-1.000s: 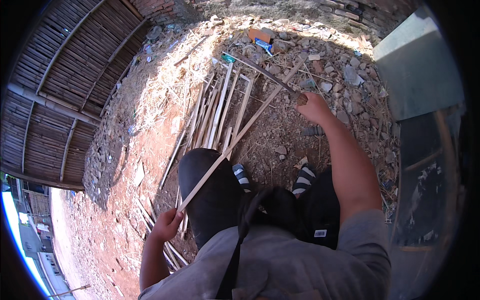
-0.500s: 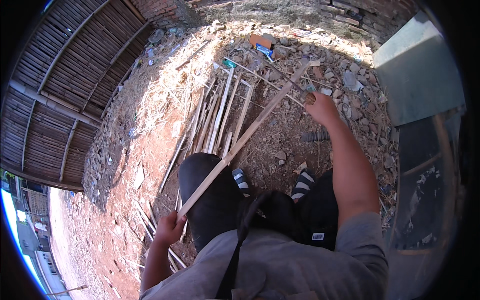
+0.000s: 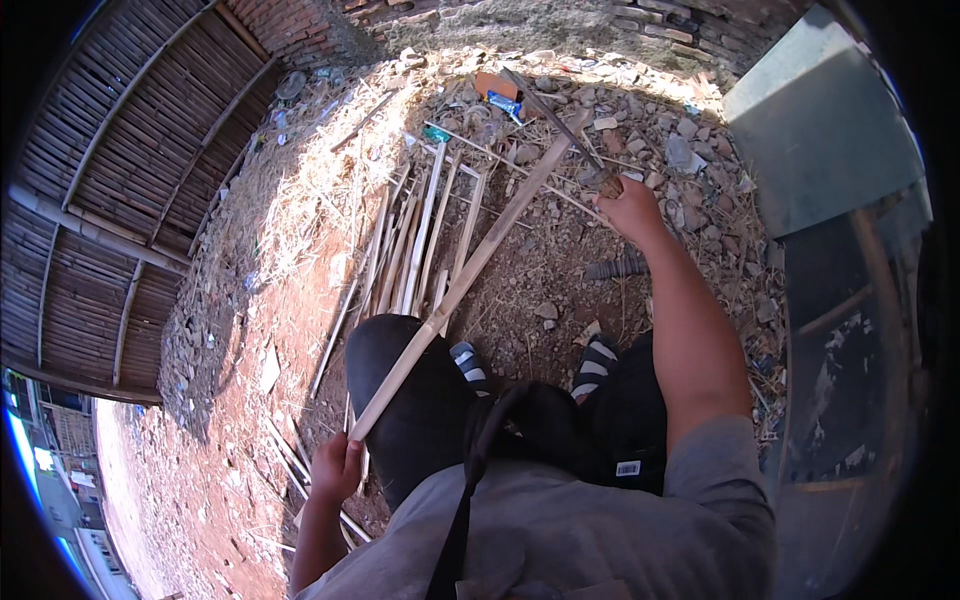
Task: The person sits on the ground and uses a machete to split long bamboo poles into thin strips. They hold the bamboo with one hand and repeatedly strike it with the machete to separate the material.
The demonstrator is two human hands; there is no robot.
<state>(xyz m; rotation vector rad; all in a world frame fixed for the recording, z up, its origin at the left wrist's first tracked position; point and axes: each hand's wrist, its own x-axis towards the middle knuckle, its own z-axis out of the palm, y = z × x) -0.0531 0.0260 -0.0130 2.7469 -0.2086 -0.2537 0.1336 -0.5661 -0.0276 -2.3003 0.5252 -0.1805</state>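
Closed around the near end of a long pale wooden slat (image 3: 460, 285) is my left hand (image 3: 335, 468). The slat lies slantwise across my left knee, its far end up and to the right. My right hand (image 3: 632, 212) grips the wooden handle of a machete (image 3: 547, 112), whose long dark blade points away and to the left. That blade crosses the slat near its far end; I cannot tell whether they touch. Beyond my knee, several thin slats (image 3: 412, 240) lie side by side on the ground.
Rubble (image 3: 690, 190) and dry straw (image 3: 320, 170) cover the ground ahead. A blue wrapper (image 3: 505, 105) lies near the far end of the slat. A bamboo wall (image 3: 130, 130) stands at left, a brick wall (image 3: 650, 30) at the back, a greenish panel (image 3: 820, 130) at right.
The machete's blade has swung, its tip now farther up and left and more of its length showing. My left hand keeps its hold on the slat. The whole view has shifted slightly.
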